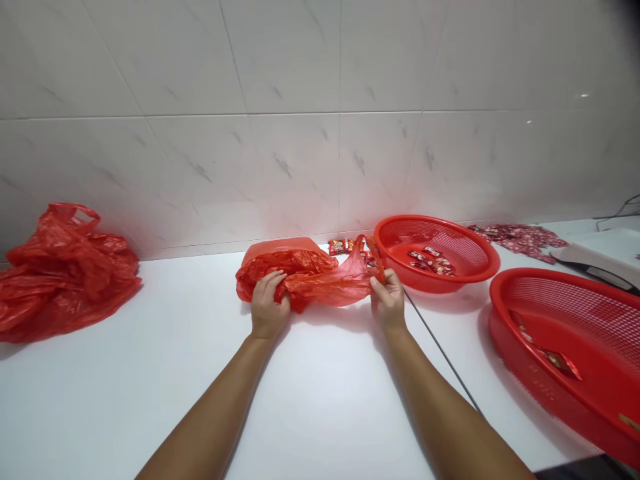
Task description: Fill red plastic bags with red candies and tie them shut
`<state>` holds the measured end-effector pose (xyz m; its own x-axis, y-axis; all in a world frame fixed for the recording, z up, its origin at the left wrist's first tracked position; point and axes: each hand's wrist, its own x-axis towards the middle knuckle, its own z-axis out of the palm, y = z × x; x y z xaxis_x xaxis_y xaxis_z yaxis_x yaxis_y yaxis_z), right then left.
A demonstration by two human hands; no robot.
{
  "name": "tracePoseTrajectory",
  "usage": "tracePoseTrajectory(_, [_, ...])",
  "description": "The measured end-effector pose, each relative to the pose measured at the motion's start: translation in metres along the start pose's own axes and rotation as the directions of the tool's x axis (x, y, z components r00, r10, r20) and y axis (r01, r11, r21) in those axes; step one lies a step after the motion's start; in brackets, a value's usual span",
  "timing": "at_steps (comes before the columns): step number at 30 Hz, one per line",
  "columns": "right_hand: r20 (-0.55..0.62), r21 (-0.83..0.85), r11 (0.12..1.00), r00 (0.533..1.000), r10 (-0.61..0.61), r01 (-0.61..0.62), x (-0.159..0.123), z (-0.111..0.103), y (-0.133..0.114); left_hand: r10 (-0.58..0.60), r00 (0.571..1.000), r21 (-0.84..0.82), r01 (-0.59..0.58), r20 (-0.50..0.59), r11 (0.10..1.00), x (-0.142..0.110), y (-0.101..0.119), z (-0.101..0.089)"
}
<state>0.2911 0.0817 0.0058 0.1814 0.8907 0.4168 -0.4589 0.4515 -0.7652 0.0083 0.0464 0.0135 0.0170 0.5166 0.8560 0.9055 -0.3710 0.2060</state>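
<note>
A red plastic bag (pixel 325 283) lies on the white table in front of me, its left part bulging around contents I cannot make out. My right hand (pixel 389 297) pinches the bag's handle end and stretches it out to the right. On the bag's left part, my left hand (pixel 269 300) is closed over the crumpled plastic, fingers curled at its edge. Just behind the stretched handle lie several small red packets (pixel 337 247), partly covered by the bag.
Another red plastic bag (pixel 70 273) sits crumpled at the far left. To the right stand a round red basket (pixel 435 283) with small packets inside and a larger red basket (pixel 540 373). Red patterned packets (pixel 523 239) lie behind them by the tiled wall (pixel 290 167).
</note>
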Motion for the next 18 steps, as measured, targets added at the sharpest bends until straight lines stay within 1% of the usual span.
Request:
tracePoseTrajectory(2, [-0.005,0.037,0.998,0.998,0.060,-0.060,0.004,-0.006,-0.002,0.084,0.991,0.003,-0.084,-0.104,0.996,-0.002,0.006,-0.007])
tracePoseTrajectory(4, [0.021,0.055,0.990,0.991,0.132,-0.133,0.008,-0.014,-0.007,0.180,0.971,0.004,-0.181,-0.155,0.983,-0.008,0.018,-0.012])
tracePoseTrajectory(5, [0.042,0.055,0.980,0.981,0.188,-0.190,0.010,-0.019,-0.009,0.227,0.961,0.000,-0.230,-0.159,0.973,-0.011,0.025,-0.013])
tracePoseTrajectory(7, [0.076,0.039,0.948,0.947,0.311,-0.315,0.013,-0.027,-0.013,0.306,0.942,-0.019,-0.312,-0.139,0.950,-0.017,0.040,-0.014])
tracePoseTrajectory(9, [0.067,0.029,0.914,0.913,0.401,-0.404,0.017,-0.033,-0.013,0.353,0.929,-0.041,-0.359,-0.115,0.932,-0.020,0.051,-0.014])
tracePoseTrajectory(10, [0.041,0.039,0.908,0.908,0.416,-0.417,0.018,-0.035,-0.012,0.364,0.925,-0.049,-0.371,-0.106,0.927,-0.019,0.055,-0.015])
tracePoseTrajectory(12, [-0.037,0.094,0.915,0.917,0.398,-0.393,0.022,-0.038,-0.008,0.373,0.923,-0.052,-0.378,-0.096,0.924,-0.016,0.057,-0.016])
tracePoseTrajectory(15, [-0.165,0.192,0.928,0.922,0.350,-0.318,0.029,-0.042,-0.002,0.386,0.918,-0.036,-0.391,-0.089,0.920,-0.010,0.054,-0.019])
tracePoseTrajectory(18, [-0.230,0.234,0.935,0.919,0.319,-0.266,0.034,-0.047,0.002,0.393,0.919,-0.007,-0.394,-0.036,0.919,-0.009,0.052,-0.019])
